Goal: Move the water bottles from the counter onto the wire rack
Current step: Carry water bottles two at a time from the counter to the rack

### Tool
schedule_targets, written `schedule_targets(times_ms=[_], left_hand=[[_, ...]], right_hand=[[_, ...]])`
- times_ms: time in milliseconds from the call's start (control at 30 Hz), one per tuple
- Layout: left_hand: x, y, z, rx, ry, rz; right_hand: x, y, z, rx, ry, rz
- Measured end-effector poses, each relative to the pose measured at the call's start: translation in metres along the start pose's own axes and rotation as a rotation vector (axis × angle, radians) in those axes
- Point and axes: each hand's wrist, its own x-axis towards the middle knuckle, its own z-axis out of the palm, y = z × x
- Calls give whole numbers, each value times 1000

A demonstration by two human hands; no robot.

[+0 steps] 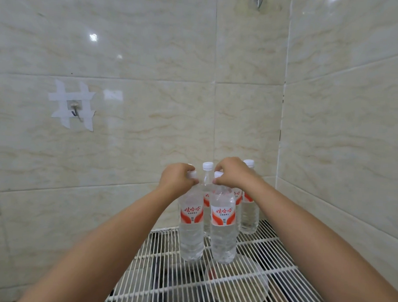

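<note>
Water bottles, 2 upright, stand side by side on the wire rack (pixel 269 247), left hand (pixel 177 180) pinching the left bottle (pixel 191 221) by its neck, right hand (pixel 232 174) pinching the right bottle (pixel 223 225).

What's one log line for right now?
left hand: grips bottle | right hand: grips front bottle | both bottles on rack

Bottles (pixel 191 221) upright on wire rack (pixel 165 284)
</note>
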Motion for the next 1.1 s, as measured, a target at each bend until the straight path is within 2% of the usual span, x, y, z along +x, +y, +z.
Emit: schedule_targets(times_ms=[300, 633, 1100], left_hand=[[6, -2, 6, -5, 20, -38], [0, 0, 8, 22, 54, -20], [-15, 2, 10, 33, -32, -18]], right_hand=[[18, 5, 12, 128, 40, -69], [27, 8, 21, 140, 62, -88], [14, 12, 36, 161, 133, -147]])
